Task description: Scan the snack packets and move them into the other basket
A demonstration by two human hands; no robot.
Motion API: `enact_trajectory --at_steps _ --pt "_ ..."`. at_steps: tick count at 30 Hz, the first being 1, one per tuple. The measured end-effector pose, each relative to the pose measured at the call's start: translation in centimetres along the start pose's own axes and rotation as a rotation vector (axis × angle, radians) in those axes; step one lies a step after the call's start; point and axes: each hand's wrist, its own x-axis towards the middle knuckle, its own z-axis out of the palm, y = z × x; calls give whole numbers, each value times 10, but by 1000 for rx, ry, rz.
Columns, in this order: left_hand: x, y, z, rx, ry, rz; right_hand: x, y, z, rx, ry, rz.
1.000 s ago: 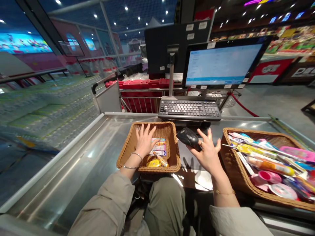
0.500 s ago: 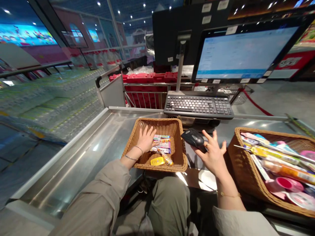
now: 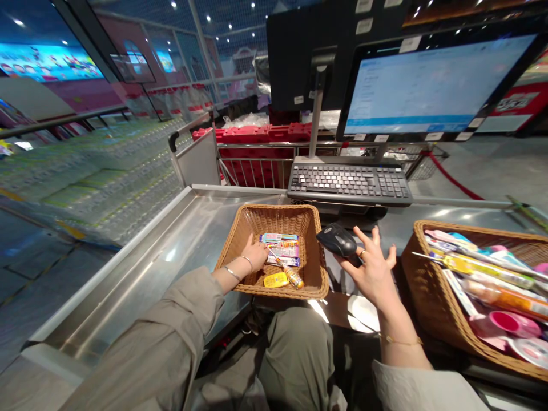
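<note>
Newly curled, left hand [image 3: 254, 257] lowers to glossy packets [image 3: 285, 252] in the woven basket [image 3: 320, 237] (grip unclear); right hand [image 3: 373, 267] pinches smooth scanner [image 3: 336, 239].

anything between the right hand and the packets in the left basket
Yes, two things: the black scanner-like device, just left of the spread right hand, and then the right wall of the left basket. The packets lie inside, beyond that wall.

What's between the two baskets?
In the head view, the black scanner and the right hand are between the left basket and the right basket.
</note>
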Motion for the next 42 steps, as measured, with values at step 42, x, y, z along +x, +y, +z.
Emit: enact_trajectory --at_steps 42 --pt "9 33 7 -42 -281 147 -3 1 -6 -2 -10 14"
